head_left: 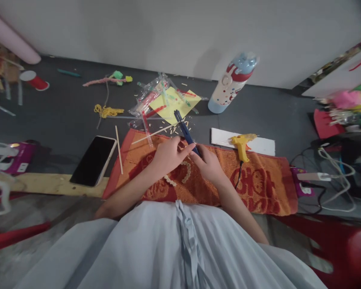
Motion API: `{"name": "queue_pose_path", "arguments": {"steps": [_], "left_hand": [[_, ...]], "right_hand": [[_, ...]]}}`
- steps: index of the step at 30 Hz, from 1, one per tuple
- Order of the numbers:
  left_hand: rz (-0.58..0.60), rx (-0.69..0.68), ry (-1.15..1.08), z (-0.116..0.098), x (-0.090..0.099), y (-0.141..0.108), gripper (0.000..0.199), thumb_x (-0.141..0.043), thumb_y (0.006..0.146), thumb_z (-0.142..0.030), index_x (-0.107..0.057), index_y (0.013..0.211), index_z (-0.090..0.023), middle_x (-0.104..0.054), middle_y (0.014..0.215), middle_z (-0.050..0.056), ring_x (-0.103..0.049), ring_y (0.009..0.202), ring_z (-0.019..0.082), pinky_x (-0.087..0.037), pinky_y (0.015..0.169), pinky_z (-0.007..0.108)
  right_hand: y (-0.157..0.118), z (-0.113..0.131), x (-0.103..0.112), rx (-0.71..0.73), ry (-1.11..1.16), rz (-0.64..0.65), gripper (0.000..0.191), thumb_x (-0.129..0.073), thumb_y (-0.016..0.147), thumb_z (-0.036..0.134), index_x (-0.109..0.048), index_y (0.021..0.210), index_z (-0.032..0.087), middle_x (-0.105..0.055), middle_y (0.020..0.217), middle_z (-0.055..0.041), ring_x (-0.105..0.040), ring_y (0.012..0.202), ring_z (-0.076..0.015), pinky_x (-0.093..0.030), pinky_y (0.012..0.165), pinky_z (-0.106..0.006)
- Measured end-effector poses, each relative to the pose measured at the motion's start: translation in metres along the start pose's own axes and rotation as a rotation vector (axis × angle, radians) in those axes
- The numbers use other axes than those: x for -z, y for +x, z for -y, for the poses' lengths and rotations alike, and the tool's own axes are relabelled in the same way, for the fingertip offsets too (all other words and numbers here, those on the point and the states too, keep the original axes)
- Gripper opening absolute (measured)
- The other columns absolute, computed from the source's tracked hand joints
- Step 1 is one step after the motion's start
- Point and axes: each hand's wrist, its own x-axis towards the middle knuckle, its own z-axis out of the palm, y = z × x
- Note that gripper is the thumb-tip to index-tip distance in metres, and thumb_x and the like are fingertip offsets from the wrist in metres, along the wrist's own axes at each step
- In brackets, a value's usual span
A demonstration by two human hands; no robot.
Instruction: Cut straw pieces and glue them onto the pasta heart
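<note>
A long dark blue utility knife [186, 131], its far end black, points away from me above the edge of an orange towel [264, 180]. My right hand [209, 165] is closed around its near end. From the other side my left hand [167, 157] meets it, thumb pressed on the knife and fingers curled, partly hidden. Under the hands, small beige pieces [170, 180] lie in curved rows on the towel. Just beyond, short cut bits [173, 130] are scattered by a thin wooden stick [155, 132] and a yellow paper sheet [185, 105].
A phone [94, 160] and another stick [119, 150] lie at left. A yellow glue gun [242, 146] rests across a white strip [222, 136]. A bottle [231, 84] stands near the wall. Plastic wrappers [147, 98], yellow yarn [108, 111] and cables [343, 176] lie around.
</note>
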Motion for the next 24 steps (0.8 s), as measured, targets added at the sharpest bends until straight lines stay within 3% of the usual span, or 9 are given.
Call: {"name": "queue_pose_path", "arguments": {"steps": [3, 7, 16, 21, 24], "left_hand": [[0.108, 0.060, -0.461, 0.006, -0.010, 0.011, 0.045, -0.063, 0.079, -0.054, -0.060, 0.100, -0.015, -0.072, 0.101, 0.011, -0.068, 0.092, 0.022, -0.051, 0.078, 0.033], [0.146, 0.020, -0.767, 0.009, -0.014, 0.024, 0.040, -0.067, 0.077, -0.048, -0.060, 0.096, -0.013, -0.072, 0.100, 0.012, -0.068, 0.092, 0.021, -0.053, 0.083, 0.033], [0.109, 0.054, -0.768, 0.016, -0.010, 0.038, 0.035, -0.068, 0.078, -0.043, -0.060, 0.094, -0.013, -0.069, 0.094, 0.010, -0.066, 0.087, 0.020, -0.053, 0.080, 0.034], [0.102, 0.075, -0.783, 0.023, -0.013, 0.037, 0.038, -0.066, 0.079, -0.047, -0.060, 0.094, -0.014, -0.069, 0.095, 0.009, -0.066, 0.089, 0.020, -0.053, 0.081, 0.034], [0.124, 0.096, -0.846, 0.022, -0.011, 0.034, 0.041, -0.068, 0.078, -0.048, -0.057, 0.098, -0.015, -0.068, 0.098, 0.010, -0.066, 0.090, 0.020, -0.053, 0.082, 0.034]], "right_hand": [[0.001, 0.001, 0.000, 0.025, 0.061, 0.003, 0.044, -0.041, 0.091, 0.056, -0.057, 0.106, 0.018, -0.069, 0.093, -0.0093, -0.063, 0.082, -0.0249, -0.042, 0.071, -0.033], [0.004, 0.000, -0.001, 0.049, 0.141, -0.001, 0.048, -0.043, 0.090, 0.057, -0.056, 0.112, 0.017, -0.069, 0.102, -0.0116, -0.063, 0.088, -0.0260, -0.045, 0.077, -0.036], [0.026, -0.009, 0.000, 0.095, 0.518, 0.161, 0.054, -0.058, 0.084, 0.053, -0.054, 0.123, 0.017, -0.066, 0.117, -0.0101, -0.061, 0.105, -0.0237, -0.049, 0.092, -0.037], [0.037, -0.012, 0.001, 0.059, 0.547, 0.244, 0.048, -0.063, 0.079, 0.055, -0.060, 0.104, 0.014, -0.068, 0.096, -0.0077, -0.062, 0.086, -0.0208, -0.051, 0.078, -0.035], [0.040, -0.014, -0.003, 0.072, 0.573, 0.247, 0.051, -0.066, 0.077, 0.054, -0.059, 0.108, 0.014, -0.069, 0.100, -0.0085, -0.063, 0.088, -0.0212, -0.051, 0.081, -0.035]]}}
